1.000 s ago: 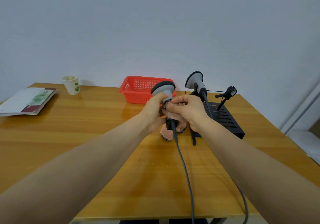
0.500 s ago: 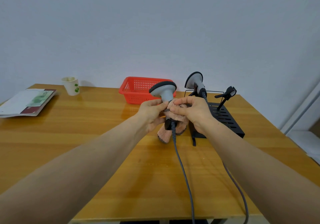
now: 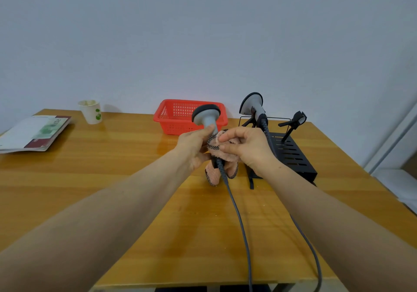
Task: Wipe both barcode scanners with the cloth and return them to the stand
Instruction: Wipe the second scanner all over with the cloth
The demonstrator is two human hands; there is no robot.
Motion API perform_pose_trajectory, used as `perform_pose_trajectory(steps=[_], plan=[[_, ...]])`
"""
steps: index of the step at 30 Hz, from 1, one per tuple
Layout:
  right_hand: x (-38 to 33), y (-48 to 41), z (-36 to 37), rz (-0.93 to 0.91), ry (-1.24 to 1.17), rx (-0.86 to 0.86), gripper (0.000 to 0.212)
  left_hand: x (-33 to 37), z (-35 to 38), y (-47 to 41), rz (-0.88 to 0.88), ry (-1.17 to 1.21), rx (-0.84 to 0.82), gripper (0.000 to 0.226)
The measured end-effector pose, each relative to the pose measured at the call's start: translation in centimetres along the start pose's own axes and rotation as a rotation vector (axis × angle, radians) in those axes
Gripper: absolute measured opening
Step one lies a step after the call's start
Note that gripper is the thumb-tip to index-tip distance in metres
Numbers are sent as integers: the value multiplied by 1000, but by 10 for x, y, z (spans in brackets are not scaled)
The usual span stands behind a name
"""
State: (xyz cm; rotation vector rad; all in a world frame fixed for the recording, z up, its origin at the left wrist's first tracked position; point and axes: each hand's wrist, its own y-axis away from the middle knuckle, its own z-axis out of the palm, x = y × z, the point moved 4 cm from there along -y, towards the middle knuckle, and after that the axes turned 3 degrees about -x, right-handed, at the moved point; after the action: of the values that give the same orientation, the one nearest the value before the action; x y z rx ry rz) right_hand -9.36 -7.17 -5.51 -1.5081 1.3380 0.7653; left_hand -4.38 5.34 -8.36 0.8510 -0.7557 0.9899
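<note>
The barcode scanner I am wiping (image 3: 206,117) is in the middle of the frame, held upright above the wooden table (image 3: 90,179). Its grey head is at the top and its cable (image 3: 237,212) runs down to the lower edge. My left hand (image 3: 194,147) grips the handle from the left side, with the thumb on the neck just under the head. My right hand (image 3: 246,147) pinches the pink cloth (image 3: 222,156) against the handle from the right. The rest of the cloth hangs below both hands, around the place where the cable enters.

I judge that the handle is the part in work now. To do it well, I should hold the scanner firmly with the left hand, slide the cloth along the handle and turn the scanner so that every side is reached. Then I should pass the cloth over the head and its window, which I cannot see from here. The cable must hang loose, not pulled.

The second scanner (image 3: 251,104) sits in the black stand (image 3: 291,156), right of centre, and the holder beside it (image 3: 297,118) is free.
</note>
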Motion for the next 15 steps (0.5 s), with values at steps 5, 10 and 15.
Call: perform_pose_trajectory(steps=[5, 10, 15], plan=[[-1, 3, 2, -81, 175, -32, 20, -1, -4, -2, -20, 7, 30, 33], [0, 2, 5, -196, 278, -56, 15, -5, -6, -3, -22, -3, 12, 25], [5, 2, 7, -208, 331, -59, 15, -6, -8, -4, -27, 22, 5, 35]])
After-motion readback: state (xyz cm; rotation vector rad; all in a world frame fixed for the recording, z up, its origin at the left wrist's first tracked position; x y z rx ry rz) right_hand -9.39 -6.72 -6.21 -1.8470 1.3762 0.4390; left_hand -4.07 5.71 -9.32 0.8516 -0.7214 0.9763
